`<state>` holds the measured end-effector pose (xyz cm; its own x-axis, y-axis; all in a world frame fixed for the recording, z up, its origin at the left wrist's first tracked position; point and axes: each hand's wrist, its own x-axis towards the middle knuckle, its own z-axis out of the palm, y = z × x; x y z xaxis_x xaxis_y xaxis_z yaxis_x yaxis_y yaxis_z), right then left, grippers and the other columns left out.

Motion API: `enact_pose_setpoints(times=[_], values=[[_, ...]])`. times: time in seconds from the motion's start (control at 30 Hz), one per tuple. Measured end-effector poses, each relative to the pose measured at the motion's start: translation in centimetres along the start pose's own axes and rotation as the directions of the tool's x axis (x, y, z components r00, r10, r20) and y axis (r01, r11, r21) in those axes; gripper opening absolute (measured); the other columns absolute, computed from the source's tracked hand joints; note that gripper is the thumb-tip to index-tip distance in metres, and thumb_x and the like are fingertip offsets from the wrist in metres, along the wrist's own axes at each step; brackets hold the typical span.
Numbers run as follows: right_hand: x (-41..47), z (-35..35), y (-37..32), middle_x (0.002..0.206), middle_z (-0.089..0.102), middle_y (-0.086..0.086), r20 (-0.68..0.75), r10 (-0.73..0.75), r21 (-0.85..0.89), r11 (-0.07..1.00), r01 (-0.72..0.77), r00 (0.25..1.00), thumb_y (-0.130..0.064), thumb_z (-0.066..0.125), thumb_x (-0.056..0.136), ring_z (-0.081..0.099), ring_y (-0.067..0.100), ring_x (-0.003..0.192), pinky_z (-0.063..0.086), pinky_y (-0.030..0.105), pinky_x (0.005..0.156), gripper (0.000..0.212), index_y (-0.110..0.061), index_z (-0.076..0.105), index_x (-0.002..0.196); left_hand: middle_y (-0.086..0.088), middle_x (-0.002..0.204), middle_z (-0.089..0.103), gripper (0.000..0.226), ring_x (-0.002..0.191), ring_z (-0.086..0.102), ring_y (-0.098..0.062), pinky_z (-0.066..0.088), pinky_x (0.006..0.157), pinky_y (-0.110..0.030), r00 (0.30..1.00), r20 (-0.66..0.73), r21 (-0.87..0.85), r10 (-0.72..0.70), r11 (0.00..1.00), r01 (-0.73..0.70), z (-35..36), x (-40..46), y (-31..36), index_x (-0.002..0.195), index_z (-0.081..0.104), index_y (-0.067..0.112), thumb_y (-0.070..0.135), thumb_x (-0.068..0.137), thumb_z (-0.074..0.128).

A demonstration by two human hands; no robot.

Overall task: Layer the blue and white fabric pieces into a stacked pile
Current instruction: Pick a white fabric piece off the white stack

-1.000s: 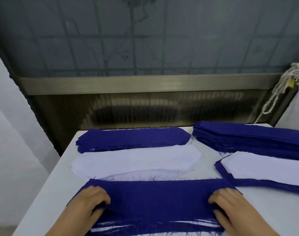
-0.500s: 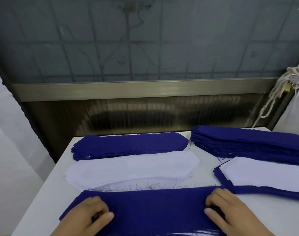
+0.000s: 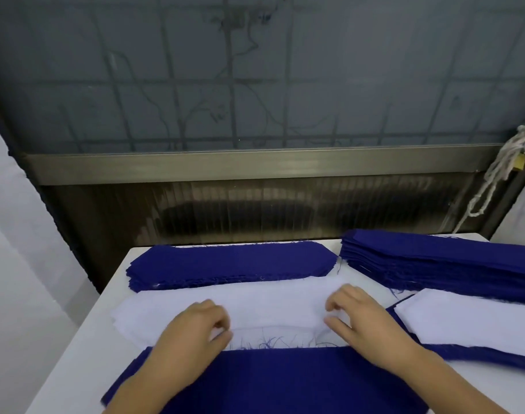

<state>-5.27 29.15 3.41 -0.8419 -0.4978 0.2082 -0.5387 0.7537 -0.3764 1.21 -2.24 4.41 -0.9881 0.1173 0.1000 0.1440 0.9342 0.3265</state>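
We see a white table (image 3: 76,339) carrying several groups of cut fabric. At the near edge lies a wide dark blue fabric piece (image 3: 285,380), spread flat, with loose threads along its far edge. Just beyond it sits a stack of white oblong fabric pieces (image 3: 270,303) with rounded ends. Further back, touching the white stack's far edge, is a low stack of dark blue oblong fabric pieces (image 3: 231,264). At the far right stands a taller pile of dark blue fabric strips (image 3: 440,264), and in front of it a white fabric piece laid on a blue piece (image 3: 470,321), the blue showing as a border along its near and left sides.

Both forearms reach across the near blue piece. The left hand (image 3: 192,330) rests on the near left part of the white stack, fingers curled with thumb and forefinger close together at the fabric edge; the image is blurred here, so we can only say it appears to pinch the top white layer. The right hand (image 3: 362,318) sits on the near right part of the same stack, its fingers bent and its thumb set against the white fabric edge, gripping it.

A frayed white cord (image 3: 494,174) hangs at the far right, in front of a dark window frame (image 3: 255,165).
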Motion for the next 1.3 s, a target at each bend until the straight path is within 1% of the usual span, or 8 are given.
enact_pose_setpoints(times=[0.13, 0.33, 0.5, 0.67, 0.83, 1.07, 1.17, 1.3], values=[[4.3, 1.8, 1.0, 0.104, 0.045, -0.019, 0.104, 0.047, -0.026, 0.999, -0.044, 0.993, -0.045, 0.051, 0.095, 0.042, 0.001, 0.098, 0.035, 0.018, 0.089, 0.018, -0.032, 0.051, 0.108, 0.017, 0.107, 0.053, 0.017, 0.099, 0.049, 0.001, 0.043, 0.086, -0.016, 0.998, -0.044, -0.135, 0.054, 0.989, -0.059, 2.3, 5.4, 3.2, 0.107, 0.060, 0.030, 0.038, 0.093, 0.058], [5.3, 3.1, 2.2, 0.087, 0.048, -0.019, 0.122, 0.061, 0.041, 0.997, -0.066, 0.991, -0.044, 0.053, 0.094, 0.043, -0.001, 0.088, 0.033, 0.016, 0.082, 0.016, -0.043, 0.044, 0.081, 0.021, 0.098, 0.050, 0.023, 0.097, 0.047, 0.000, 0.042, 0.086, -0.017, 0.997, -0.079, -0.239, -0.012, 0.971, -0.008, 5.8, 6.9, 2.4, 0.097, 0.059, 0.032, 0.052, 0.086, 0.060], [6.1, 3.0, 2.8, 0.088, 0.055, -0.010, 0.163, 0.151, 0.202, 0.962, -0.183, 0.975, -0.036, 0.058, 0.094, 0.050, 0.006, 0.086, 0.043, 0.018, 0.077, 0.015, -0.029, 0.058, 0.080, 0.025, 0.099, 0.048, 0.040, 0.096, 0.044, 0.001, 0.042, 0.084, -0.018, 0.997, -0.063, -0.173, 0.037, 0.984, -0.048, 6.0, 7.2, 2.5, 0.096, 0.054, 0.041, 0.073, 0.072, 0.056], [6.8, 3.1, 3.2, 0.089, 0.057, 0.000, 0.204, 0.203, 0.234, 0.940, -0.250, 0.958, -0.036, 0.053, 0.097, 0.053, 0.012, 0.081, 0.046, 0.024, 0.076, 0.029, -0.012, 0.061, 0.083, 0.020, 0.096, 0.050, 0.026, 0.096, 0.045, -0.001, 0.044, 0.083, -0.023, 0.998, -0.026, -0.173, 0.048, 0.983, -0.052, 5.6, 7.6, 2.5, 0.088, 0.054, 0.036, 0.060, 0.080, 0.060], [6.7, 3.1, 2.8, 0.083, 0.054, -0.005, 0.183, 0.204, 0.251, 0.936, -0.246, 0.962, -0.036, 0.056, 0.095, 0.049, 0.006, 0.075, 0.044, 0.021, 0.072, 0.027, -0.017, 0.057, 0.076, 0.018, 0.096, 0.052, 0.011, 0.096, 0.046, -0.002, 0.045, 0.086, -0.025, 0.998, 0.018, -0.245, 0.054, 0.968, -0.048, 5.2, 8.0, 2.4, 0.089, 0.061, 0.034, 0.045, 0.090, 0.059], [6.1, 2.8, 2.4, 0.089, 0.056, -0.007, 0.191, 0.182, 0.252, 0.941, -0.228, 0.964, -0.033, 0.058, 0.093, 0.052, 0.006, 0.083, 0.046, 0.021, 0.079, 0.017, -0.021, 0.060, 0.080, 0.008, 0.095, 0.052, 0.020, 0.092, 0.051, -0.011, 0.047, 0.087, -0.029, 0.991, 0.133, -0.302, 0.023, 0.953, 0.018, 4.4, 8.9, 2.4, 0.087, 0.066, 0.025, 0.034, 0.097, 0.051], [6.7, 2.9, 2.6, 0.086, 0.055, -0.004, 0.209, 0.227, 0.230, 0.934, -0.273, 0.951, -0.034, 0.054, 0.097, 0.051, 0.007, 0.076, 0.044, 0.018, 0.071, 0.029, -0.012, 0.056, 0.078, 0.007, 0.091, 0.050, 0.031, 0.086, 0.052, -0.011, 0.049, 0.086, -0.032, 0.986, 0.169, -0.290, 0.003, 0.956, 0.047, 4.1, 9.0, 2.5, 0.069, 0.052, 0.026, 0.035, 0.098, 0.049], [7.3, 3.2, 2.8, 0.076, 0.047, -0.006, 0.231, 0.283, 0.218, 0.917, -0.333, 0.931, -0.035, 0.051, 0.098, 0.043, 0.006, 0.065, 0.040, 0.017, 0.061, 0.036, -0.017, 0.045, 0.067, 0.008, 0.096, 0.053, 0.027, 0.088, 0.054, -0.007, 0.049, 0.083, -0.027, 0.982, 0.186, -0.314, -0.002, 0.947, 0.061, 4.2, 9.1, 2.4, 0.075, 0.060, 0.026, 0.049, 0.090, 0.059]])
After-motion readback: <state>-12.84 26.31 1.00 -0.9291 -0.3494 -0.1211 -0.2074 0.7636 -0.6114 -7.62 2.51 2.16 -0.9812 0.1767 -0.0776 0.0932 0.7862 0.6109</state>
